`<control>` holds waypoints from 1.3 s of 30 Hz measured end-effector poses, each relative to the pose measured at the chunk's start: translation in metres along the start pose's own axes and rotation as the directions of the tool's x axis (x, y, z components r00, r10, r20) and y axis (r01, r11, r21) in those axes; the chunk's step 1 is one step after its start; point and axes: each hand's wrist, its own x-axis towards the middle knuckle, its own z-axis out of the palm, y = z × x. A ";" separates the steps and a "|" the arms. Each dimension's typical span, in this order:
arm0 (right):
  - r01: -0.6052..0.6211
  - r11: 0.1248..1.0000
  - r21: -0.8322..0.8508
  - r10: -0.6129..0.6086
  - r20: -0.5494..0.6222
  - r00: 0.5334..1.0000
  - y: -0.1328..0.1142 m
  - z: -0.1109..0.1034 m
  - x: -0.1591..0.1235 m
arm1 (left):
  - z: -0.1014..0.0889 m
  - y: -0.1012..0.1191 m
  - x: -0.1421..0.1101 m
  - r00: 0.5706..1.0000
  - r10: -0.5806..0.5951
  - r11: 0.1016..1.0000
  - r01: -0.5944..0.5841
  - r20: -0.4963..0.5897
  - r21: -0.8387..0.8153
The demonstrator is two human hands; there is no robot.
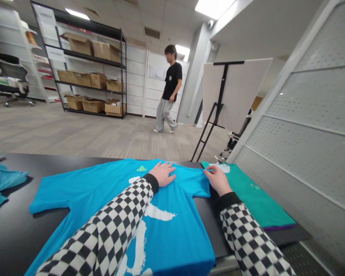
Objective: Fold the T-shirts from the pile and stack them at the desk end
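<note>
Evidently a blue shirt [186, 230] being handled at its two-o'clock sleeve [194, 182].
The left hand [163, 174] lies palm down on the shirt's upper part, at one o'clock, fingers loosely spread, gripping nothing; the right hand [217, 180] has thumb and forefinger closed at the sleeve's outer edge, apparently pinching cloth. The shirt lies spread on the table [43, 237], neck end at twelve o'clock. The work looks like adjusting that sleeve; moving its edge would call for a light pinch, with the left palm steadying the body. Beyond are green cloth [255, 199] at three o'clock and pale-blue cloth [5, 178] at nine.
</note>
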 end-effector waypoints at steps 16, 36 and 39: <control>0.017 0.990 -0.140 -0.005 0.086 0.996 0.007 0.002 0.004 | 0.002 -0.002 0.002 1.000 -0.001 1.000 0.001 0.001 0.023; 0.184 0.850 -0.494 -0.126 0.149 0.981 -0.007 0.010 0.005 | -0.006 0.004 0.000 0.986 -0.060 0.994 0.072 -0.156 0.078; 0.207 0.828 -0.521 -0.111 0.210 0.971 -0.007 0.015 0.007 | -0.005 0.000 0.001 0.994 -0.100 0.990 0.103 -0.040 0.091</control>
